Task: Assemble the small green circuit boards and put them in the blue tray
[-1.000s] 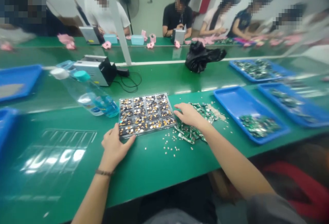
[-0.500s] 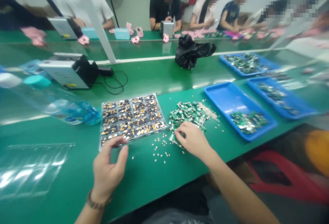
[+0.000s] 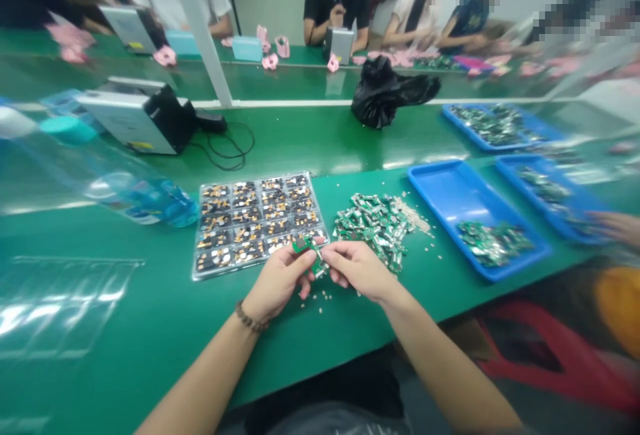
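Observation:
A small green circuit board (image 3: 302,244) is held between my two hands, in front of the clear compartment tray. My left hand (image 3: 284,276) pinches it between thumb and fingers. My right hand (image 3: 361,268) is closed at the board's right edge, its thumb and fingertip together there. The clear tray (image 3: 196,268) holds small black, orange and silver parts in its cells. Right of it lies a heap of green circuit boards (image 3: 373,222), just beyond my right hand. Small pale pieces (image 3: 320,310) are scattered on the green table beneath my hands.
Blue trays with circuit boards (image 3: 435,205) stand to the right, where another person's hand (image 3: 617,225) reaches in. A black plastic bag (image 3: 377,92), a grey box-shaped device (image 3: 140,118) and a clear bottle (image 3: 145,202) are farther off. Several people sit across the table.
My right hand has come left from the heap to my left hand. My left hand has moved right and closed on a circuit board. Another person's hand has appeared at the right.

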### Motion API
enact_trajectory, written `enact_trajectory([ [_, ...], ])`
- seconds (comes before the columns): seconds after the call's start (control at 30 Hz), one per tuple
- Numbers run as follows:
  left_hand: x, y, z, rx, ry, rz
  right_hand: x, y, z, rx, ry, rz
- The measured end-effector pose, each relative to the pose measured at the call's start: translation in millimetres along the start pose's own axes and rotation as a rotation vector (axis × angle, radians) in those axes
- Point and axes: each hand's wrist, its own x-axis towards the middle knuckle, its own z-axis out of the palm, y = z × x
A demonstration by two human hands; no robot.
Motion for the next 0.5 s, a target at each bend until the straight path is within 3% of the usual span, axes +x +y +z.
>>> enact_trajectory([
  [0.23,-1.8,-2.7,-8.8,0.074,0.052,0.064,-0.1,15.0,14.3,-0.298,0.231,-0.157],
  [0.37,-4.3,0.4,-10.0,0.21,0.103,0.119,6.0,12.2,14.0,-0.338,0.415,-0.241],
  [0.5,-7.7,1.3,-13.8,0.321,0.042,0.152,12.0,-1.0,19.8,-0.495,0.356,-0.464],
])
